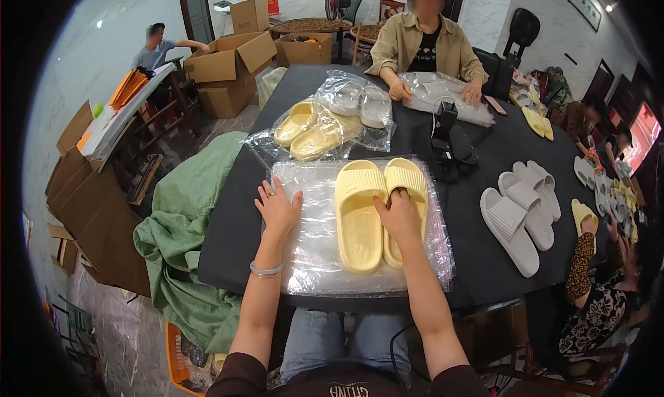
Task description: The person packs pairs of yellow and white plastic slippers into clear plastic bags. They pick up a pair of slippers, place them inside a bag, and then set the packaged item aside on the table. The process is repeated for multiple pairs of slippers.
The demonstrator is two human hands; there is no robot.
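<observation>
My left hand (pixel 278 207) lies flat, fingers spread, on the left side of a stack of clear plastic bags (pixel 311 262). On the stack's right half lies a pair of pale yellow slide slippers, side by side with toes pointing away from me. My right hand (pixel 399 219) grips the right yellow slipper (pixel 407 173), its fingers reaching in at the strap and partly hidden. Touching its edge is the left yellow slipper (pixel 360 220). Farther off, bagged yellow slippers (pixel 315 131) and bagged grey slippers (pixel 360 101) rest on the black table (pixel 238 238).
Several loose grey slippers (pixel 512 227) lie to my right. A black device on a stand (pixel 446 134) stands behind the bags. Across the table a person (pixel 432 37) handles a bagged item (pixel 443 93). Green cloth (pixel 190 224) drapes at left, near cardboard boxes (pixel 235 58).
</observation>
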